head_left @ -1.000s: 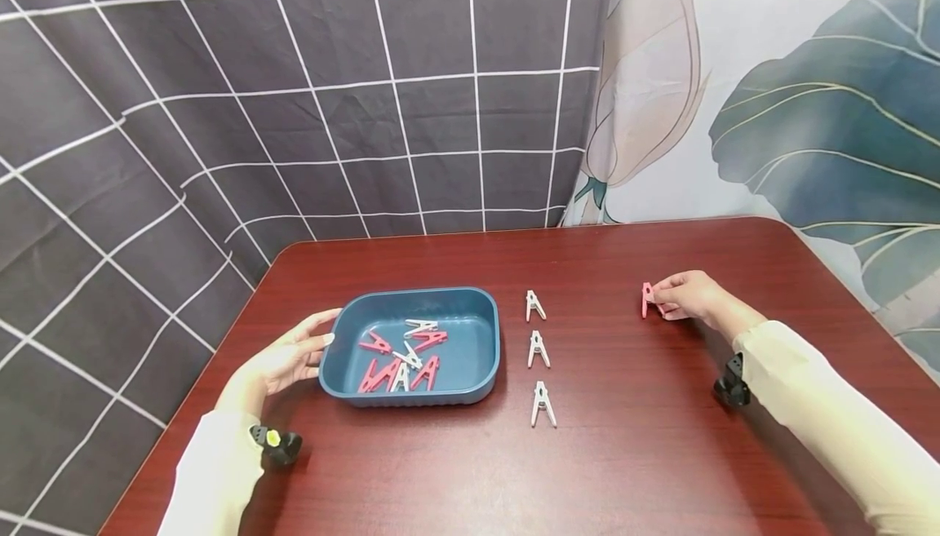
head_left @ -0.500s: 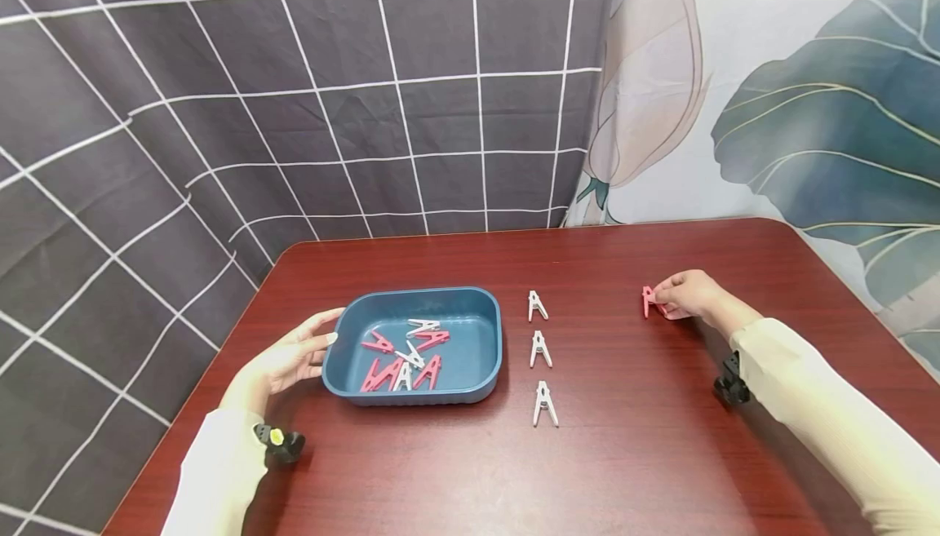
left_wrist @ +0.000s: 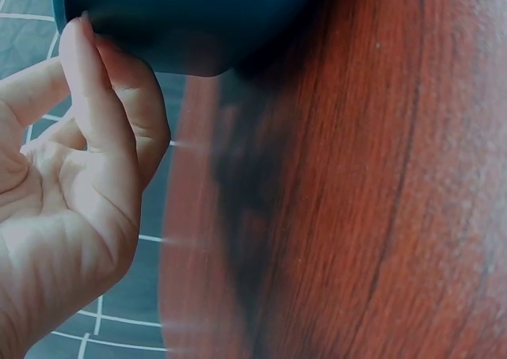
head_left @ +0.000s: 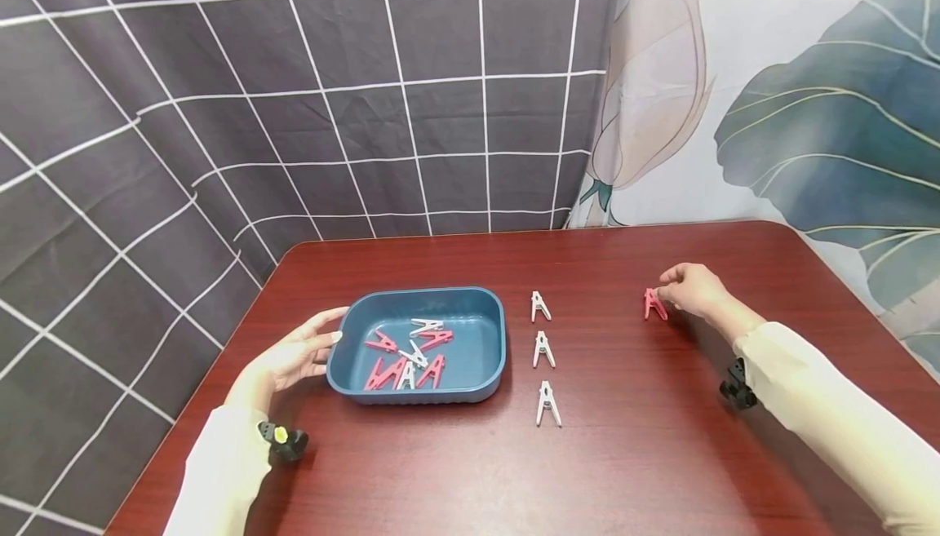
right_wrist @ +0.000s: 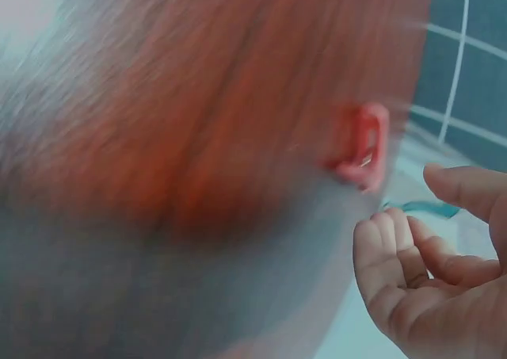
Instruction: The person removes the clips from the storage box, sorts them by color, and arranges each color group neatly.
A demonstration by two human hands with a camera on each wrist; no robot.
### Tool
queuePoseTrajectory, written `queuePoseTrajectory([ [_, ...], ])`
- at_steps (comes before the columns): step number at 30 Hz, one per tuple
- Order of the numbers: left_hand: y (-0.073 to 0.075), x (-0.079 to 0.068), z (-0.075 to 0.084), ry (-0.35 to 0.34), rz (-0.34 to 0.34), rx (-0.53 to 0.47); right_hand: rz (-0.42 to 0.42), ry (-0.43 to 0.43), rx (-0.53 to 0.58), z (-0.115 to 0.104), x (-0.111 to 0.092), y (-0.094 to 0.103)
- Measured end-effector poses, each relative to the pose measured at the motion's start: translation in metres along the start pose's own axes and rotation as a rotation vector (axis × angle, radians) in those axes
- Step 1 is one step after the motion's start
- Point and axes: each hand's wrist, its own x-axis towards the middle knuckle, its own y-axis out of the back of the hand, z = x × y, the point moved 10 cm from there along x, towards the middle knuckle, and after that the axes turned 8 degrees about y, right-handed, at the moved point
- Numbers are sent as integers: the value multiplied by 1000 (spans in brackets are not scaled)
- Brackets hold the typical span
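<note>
At the left of the head view my left hand (head_left: 299,352) holds the near-left rim of a blue rectangular tub (head_left: 490,389), thumb over the edge and fingers against its outside wall. Inside the tub lie several red and white clothespins (head_left: 432,371). On the right, a red clothespin (head_left: 654,304) stands on the table, its legs spread. Beside it is my right hand (head_left: 693,287); the right wrist view shows its thumb (right_wrist: 467,191) and fingers apart, with a gap between them and the red clothespin (right_wrist: 368,147).
Three white clothespins form a column right of the tub: a far one (head_left: 539,306), a middle one (head_left: 543,349) and a near one (head_left: 547,404). They rest on the reddish-brown table (head_left: 455,471). A dark gridded curtain (head_left: 441,112) hangs behind it.
My right hand has let go of the red clothespin and drawn slightly away, up and right. The clothespin now stands alone. My left hand stays on the tub.
</note>
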Motion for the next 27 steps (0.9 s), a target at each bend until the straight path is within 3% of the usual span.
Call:
queuePoseTrajectory([
  [5, 0, 1, 2, 13, 26, 29, 31, 89, -84, -28, 0, 2],
  [17, -1, 1, 0, 25, 41, 38, 59, 242, -120, -96, -3, -8],
  [27, -2, -2, 2, 16, 34, 25, 17, 393, -115, -158, -7, -38],
])
